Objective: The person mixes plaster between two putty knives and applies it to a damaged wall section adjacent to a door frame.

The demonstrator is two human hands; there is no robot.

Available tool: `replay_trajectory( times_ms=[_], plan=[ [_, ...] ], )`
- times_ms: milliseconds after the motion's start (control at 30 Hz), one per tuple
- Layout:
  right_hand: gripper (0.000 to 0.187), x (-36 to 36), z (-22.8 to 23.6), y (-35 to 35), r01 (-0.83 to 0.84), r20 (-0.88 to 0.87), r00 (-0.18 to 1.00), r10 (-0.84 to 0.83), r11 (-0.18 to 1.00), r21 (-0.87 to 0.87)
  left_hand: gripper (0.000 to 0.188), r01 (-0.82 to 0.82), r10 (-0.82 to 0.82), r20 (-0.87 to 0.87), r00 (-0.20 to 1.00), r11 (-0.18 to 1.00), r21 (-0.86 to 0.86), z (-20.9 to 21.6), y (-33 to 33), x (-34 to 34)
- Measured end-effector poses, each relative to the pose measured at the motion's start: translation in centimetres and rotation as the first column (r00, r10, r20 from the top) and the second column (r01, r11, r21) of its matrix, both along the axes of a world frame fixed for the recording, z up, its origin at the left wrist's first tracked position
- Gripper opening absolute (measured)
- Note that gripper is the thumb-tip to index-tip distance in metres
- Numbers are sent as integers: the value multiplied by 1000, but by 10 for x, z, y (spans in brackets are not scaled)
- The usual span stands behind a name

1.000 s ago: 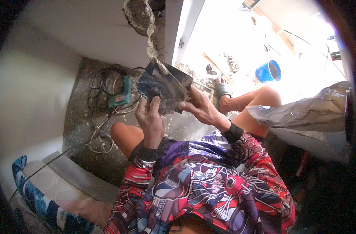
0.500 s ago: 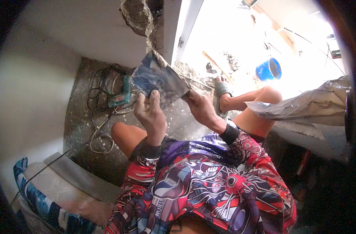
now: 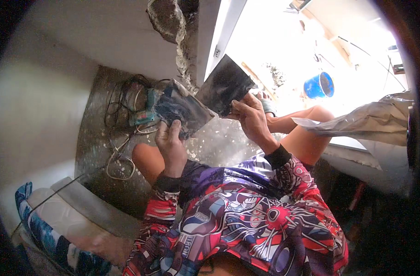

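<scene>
Between the thumb and fingers of my left hand (image 3: 171,142) is a putty-smeared flat scraper (image 3: 184,110), with lumps of pale grey paste along its upper edge. My right hand (image 3: 251,115) grips a dark rectangular scraper (image 3: 224,83) by its lower right side, its face tilted up. The inner edges of the two blades lie close together; whether they touch is unclear. Beyond them, the wall edge (image 3: 180,50) is broken, with rough grey mortar showing beside a white frame (image 3: 221,37).
A teal power tool (image 3: 145,115) with tangled cables (image 3: 118,101) lies on the speckled floor. A blue bucket (image 3: 313,87) stands at the far right, near a grey plastic sheet (image 3: 371,117). A padded seat with patterned fabric (image 3: 49,230) is at the lower left.
The dark scraper, before hidden behind the smeared one, is now drawn out to the right and raised by my right hand. My left hand and its scraper have moved slightly down and left.
</scene>
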State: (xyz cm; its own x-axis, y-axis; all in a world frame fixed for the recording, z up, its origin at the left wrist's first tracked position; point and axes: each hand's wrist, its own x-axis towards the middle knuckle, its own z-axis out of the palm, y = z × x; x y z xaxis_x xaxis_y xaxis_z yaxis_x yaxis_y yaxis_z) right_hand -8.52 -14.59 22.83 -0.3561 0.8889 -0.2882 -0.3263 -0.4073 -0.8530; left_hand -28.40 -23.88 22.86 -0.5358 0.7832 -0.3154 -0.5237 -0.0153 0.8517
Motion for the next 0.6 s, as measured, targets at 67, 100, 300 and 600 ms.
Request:
replay_trajectory(
  times_ms=[67,100,300,600],
  plan=[
    [35,-4,9,-3,-30,8,1000,30,999,40,4,29,-28,-82,996,1000,11,-13,-6,0],
    [34,-3,8,-4,-32,17,999,31,997,63,6,40,-43,-155,987,999,-23,-9,-4,3],
    [26,0,15,-14,-356,491,857,160,872,336,9,-40,55,-277,959,997,61,-30,7,-3],
    [27,15,-22,-6,-292,563,818,118,929,229,8,38,-22,-83,996,978,207,33,39,-19]
  ],
)
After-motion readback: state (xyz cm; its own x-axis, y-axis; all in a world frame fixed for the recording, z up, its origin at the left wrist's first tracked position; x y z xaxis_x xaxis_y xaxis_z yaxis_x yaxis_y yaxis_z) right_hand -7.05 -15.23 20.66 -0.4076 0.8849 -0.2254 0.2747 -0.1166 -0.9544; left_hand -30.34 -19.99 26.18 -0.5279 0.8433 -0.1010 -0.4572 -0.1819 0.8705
